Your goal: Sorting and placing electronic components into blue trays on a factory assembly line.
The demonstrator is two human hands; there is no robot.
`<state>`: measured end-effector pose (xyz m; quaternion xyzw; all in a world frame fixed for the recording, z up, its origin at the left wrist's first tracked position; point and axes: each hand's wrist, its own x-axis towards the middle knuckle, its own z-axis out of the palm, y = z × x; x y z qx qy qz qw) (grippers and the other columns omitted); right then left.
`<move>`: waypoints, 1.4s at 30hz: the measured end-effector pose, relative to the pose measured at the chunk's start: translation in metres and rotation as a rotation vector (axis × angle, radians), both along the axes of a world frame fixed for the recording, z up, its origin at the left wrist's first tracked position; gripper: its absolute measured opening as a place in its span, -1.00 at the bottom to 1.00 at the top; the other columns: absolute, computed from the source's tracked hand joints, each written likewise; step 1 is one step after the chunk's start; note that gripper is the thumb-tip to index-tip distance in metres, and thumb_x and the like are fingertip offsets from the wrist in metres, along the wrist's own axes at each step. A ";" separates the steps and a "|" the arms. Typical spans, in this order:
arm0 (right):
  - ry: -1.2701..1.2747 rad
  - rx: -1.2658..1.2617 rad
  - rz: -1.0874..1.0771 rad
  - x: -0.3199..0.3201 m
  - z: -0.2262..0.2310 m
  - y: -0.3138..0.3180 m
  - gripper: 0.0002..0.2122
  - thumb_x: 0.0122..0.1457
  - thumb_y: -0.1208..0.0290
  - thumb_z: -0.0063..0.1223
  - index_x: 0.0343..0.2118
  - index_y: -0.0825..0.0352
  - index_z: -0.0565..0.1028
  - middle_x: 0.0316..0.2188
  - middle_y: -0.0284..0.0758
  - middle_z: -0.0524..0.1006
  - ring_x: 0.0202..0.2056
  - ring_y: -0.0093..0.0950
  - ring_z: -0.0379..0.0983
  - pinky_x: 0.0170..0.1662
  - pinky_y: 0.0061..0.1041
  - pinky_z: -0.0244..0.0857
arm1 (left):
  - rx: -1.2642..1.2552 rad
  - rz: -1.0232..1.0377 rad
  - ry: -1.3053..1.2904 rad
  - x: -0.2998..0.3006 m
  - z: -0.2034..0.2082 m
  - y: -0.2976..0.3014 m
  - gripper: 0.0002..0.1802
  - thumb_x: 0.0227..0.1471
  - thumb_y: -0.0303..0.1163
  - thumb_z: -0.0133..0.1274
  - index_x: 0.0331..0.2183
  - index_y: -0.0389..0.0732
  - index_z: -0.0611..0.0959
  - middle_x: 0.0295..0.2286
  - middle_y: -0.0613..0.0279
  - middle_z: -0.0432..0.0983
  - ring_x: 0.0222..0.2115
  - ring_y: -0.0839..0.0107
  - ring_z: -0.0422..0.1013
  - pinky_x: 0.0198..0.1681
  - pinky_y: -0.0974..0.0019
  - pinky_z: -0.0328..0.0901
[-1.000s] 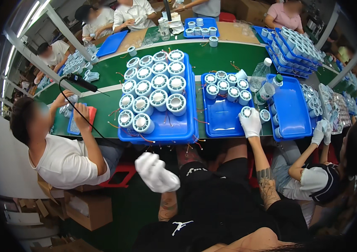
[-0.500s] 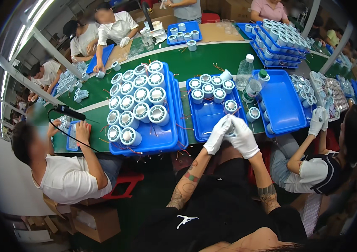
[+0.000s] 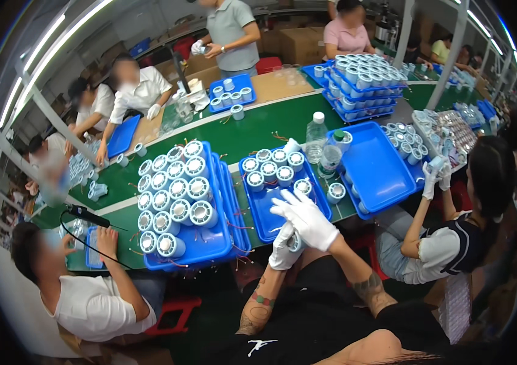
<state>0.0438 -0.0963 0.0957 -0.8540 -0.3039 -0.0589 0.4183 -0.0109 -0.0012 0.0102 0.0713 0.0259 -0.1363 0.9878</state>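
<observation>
Just below frame centre, my left hand [image 3: 282, 254] grips a cup [image 3: 295, 243], likely steadying it beneath my flat, straight-fingered right hand [image 3: 308, 220], near the tray [image 3: 262, 210].

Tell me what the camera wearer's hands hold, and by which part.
Left hand: a light-blue cylinder, by its side. Right hand, fingers extended, partly covers it.

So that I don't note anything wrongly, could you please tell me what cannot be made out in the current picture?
- Most of the held light-blue part, head view: covered by the gloved left hand and right hand.
- Full grip of the left hand, head view: partly behind the right hand.
- Most of what lies under the upper blue tray on the right, head view: covered by that tray.
- Standing co-worker's head, head view: mostly cut off by the upper edge.
</observation>
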 end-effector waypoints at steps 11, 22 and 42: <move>-0.368 -0.069 0.117 0.011 0.003 0.006 -0.74 0.13 0.36 -0.12 -0.21 0.38 0.51 -0.12 -0.17 0.51 -0.03 -0.14 0.38 0.12 -0.28 0.15 | -0.186 0.102 -0.010 -0.006 0.044 -0.004 -0.51 0.23 -0.17 -0.17 0.11 -0.22 0.37 0.09 0.20 0.33 0.07 0.36 0.28 0.16 0.31 0.12; -0.157 -0.297 0.263 0.021 0.024 0.018 -0.89 -0.04 0.45 0.02 -0.47 0.37 0.42 -0.51 -0.25 0.42 -0.47 -0.25 0.33 -0.30 -0.33 0.23 | 0.104 0.191 0.015 -0.015 0.065 0.004 -0.46 0.20 -0.23 -0.12 0.17 -0.21 0.29 0.04 0.23 0.35 0.05 0.42 0.27 0.17 0.36 0.09; -0.017 0.131 -0.112 -0.019 0.002 0.032 -0.77 0.07 0.37 -0.05 -0.23 0.34 0.49 -0.34 -0.30 0.56 -0.40 -0.28 0.43 -0.25 -0.42 0.28 | 0.116 0.236 0.191 -0.015 0.045 0.011 -0.65 0.07 -0.30 0.12 -0.08 -0.13 0.52 -0.14 0.34 0.50 -0.12 0.52 0.40 0.04 0.43 0.24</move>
